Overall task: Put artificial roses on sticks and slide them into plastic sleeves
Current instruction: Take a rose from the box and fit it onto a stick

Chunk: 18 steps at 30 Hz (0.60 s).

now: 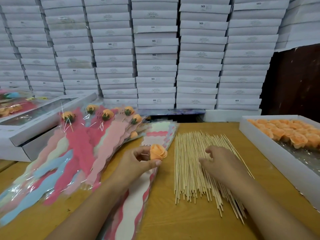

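Observation:
My left hand point(138, 161) pinches an orange artificial rose point(158, 152) between thumb and fingers, just above a stack of empty plastic sleeves point(136, 193). My right hand point(220, 161) lies over a pile of thin wooden sticks point(190, 163), its fingers loosely curled down onto them. I cannot tell whether it has hold of a stick. Several sleeved roses on sticks point(103, 129) lie fanned out to the left.
A white tray point(270, 153) with several orange roses stands at the right. White boxes point(34, 129) sit at the left, and a wall of stacked white boxes point(155, 54) fills the back. Bare wooden table point(164, 213) shows between the sleeves and sticks.

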Motion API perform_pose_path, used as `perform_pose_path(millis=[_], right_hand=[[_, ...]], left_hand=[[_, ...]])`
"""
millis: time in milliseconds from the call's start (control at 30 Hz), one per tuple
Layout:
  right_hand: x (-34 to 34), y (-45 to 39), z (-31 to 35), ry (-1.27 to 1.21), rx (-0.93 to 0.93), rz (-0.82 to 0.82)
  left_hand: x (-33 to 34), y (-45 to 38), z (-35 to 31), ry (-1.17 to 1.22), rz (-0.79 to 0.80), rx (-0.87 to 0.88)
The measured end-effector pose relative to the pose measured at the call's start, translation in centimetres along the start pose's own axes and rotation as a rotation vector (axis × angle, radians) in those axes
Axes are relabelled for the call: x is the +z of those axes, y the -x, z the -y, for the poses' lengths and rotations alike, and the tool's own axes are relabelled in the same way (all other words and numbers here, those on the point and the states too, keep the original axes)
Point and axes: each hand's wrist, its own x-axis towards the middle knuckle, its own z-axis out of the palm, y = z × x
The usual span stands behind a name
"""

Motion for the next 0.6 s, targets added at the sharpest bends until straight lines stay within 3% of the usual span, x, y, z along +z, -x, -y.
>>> perform_pose_path(millis=[100,367,600], right_hand=[[0.56,0.06,-0.13,0.069,0.055,0.083],[0.84,0.51,0.41,0.072,0.101,0.077],[0.40,0.42,0.51,-0.092,0.166,0.093]], left_hand=[[-0.08,0.11,-0.16,0.022,-0.003,-0.017],[0.02,0.24,-0.14,0.058,-0.020,-0.062],[-0.41,-0.01,0.21,0.256,-0.061,-0.204]])
